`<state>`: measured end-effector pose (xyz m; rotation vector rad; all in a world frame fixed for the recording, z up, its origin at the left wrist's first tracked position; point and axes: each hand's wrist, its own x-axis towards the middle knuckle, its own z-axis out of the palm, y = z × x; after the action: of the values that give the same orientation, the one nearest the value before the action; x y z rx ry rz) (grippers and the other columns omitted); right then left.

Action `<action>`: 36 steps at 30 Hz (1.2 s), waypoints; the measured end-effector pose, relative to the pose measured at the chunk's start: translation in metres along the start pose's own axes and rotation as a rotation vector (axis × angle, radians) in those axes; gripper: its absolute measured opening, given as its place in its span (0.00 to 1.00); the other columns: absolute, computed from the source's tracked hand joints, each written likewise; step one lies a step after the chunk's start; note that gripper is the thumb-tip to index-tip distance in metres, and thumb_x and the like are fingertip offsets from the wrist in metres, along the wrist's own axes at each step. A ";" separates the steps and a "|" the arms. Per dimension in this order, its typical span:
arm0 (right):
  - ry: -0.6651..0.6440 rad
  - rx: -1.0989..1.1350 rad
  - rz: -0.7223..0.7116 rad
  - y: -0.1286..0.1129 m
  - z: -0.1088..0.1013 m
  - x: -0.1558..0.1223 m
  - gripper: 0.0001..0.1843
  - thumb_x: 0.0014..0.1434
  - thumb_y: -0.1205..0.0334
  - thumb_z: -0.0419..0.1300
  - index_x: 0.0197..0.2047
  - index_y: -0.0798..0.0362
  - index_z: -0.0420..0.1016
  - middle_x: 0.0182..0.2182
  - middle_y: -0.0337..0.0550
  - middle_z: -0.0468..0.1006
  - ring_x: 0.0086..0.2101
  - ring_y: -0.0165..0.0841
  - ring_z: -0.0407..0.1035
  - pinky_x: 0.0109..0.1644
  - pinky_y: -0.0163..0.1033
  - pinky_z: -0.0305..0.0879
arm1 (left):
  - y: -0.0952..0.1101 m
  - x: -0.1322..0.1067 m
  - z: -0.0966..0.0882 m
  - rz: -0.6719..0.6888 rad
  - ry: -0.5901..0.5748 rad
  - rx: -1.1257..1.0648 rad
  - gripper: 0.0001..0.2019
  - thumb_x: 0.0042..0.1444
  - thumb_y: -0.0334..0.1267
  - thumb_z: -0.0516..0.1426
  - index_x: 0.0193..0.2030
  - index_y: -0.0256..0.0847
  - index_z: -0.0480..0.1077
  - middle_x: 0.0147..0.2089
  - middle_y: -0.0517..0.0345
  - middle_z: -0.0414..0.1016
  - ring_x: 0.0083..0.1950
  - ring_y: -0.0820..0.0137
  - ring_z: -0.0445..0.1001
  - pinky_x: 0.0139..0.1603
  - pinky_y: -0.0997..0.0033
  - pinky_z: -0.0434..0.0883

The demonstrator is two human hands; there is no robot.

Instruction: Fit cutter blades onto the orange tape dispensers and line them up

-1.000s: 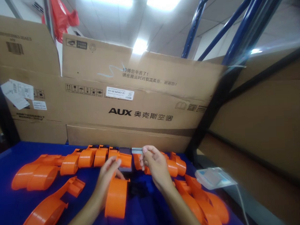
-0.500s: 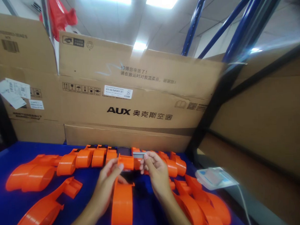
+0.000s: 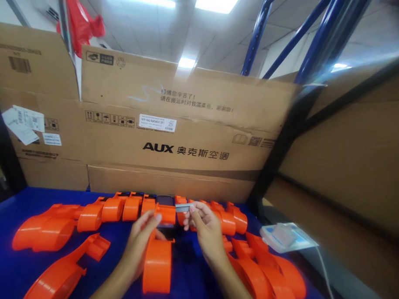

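My left hand [image 3: 144,234] is closed round an orange plastic tape dispenser [image 3: 157,268], its round drum hanging below and its narrow head turned up near my thumb. Between the thumb and fingers of my right hand [image 3: 206,227] is a thin grey metal strip [image 3: 183,208]. The strip's left end meets the right side of the dispenser's head; how far it goes in I cannot tell. Behind my hands stands a dark rectangular thing [image 3: 164,200].
On the blue tabletop [image 3: 102,281] lie several orange dispensers, with a row [image 3: 112,209] at the back, one [image 3: 53,281] front left and a cluster [image 3: 272,269] at right. A clear plastic box [image 3: 287,236] with a white cord sits right. A cardboard wall [image 3: 120,143] closes the back.
The held dispenser has shifted slightly left and up, its drum tilting a little. Slightly more of the grey strip shows between the dispenser's head and my right fingers.
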<state>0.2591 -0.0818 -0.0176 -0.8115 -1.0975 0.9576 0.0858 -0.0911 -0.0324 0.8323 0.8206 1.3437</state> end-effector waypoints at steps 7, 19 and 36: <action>0.009 0.002 -0.018 0.000 0.000 0.001 0.17 0.57 0.48 0.68 0.40 0.51 0.73 0.26 0.37 0.77 0.24 0.31 0.72 0.25 0.34 0.71 | -0.003 0.001 -0.003 -0.032 -0.019 -0.011 0.21 0.47 0.55 0.68 0.37 0.39 0.73 0.20 0.59 0.75 0.19 0.74 0.69 0.22 0.80 0.63; 0.007 -0.008 -0.024 0.002 -0.001 0.000 0.15 0.58 0.49 0.68 0.39 0.51 0.73 0.25 0.37 0.77 0.24 0.31 0.71 0.25 0.34 0.70 | -0.004 0.002 -0.007 -0.082 -0.042 0.015 0.24 0.46 0.58 0.67 0.37 0.38 0.74 0.19 0.56 0.76 0.16 0.74 0.66 0.19 0.78 0.60; -0.038 -0.159 -0.028 -0.001 0.005 -0.009 0.15 0.57 0.49 0.69 0.33 0.51 0.76 0.22 0.36 0.76 0.18 0.26 0.64 0.19 0.31 0.62 | 0.007 -0.010 0.004 0.076 -0.061 0.074 0.24 0.48 0.54 0.67 0.43 0.35 0.78 0.22 0.58 0.76 0.21 0.74 0.67 0.23 0.78 0.61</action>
<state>0.2530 -0.0900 -0.0182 -0.9078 -1.2261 0.8734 0.0857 -0.1012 -0.0243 0.9659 0.8015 1.3547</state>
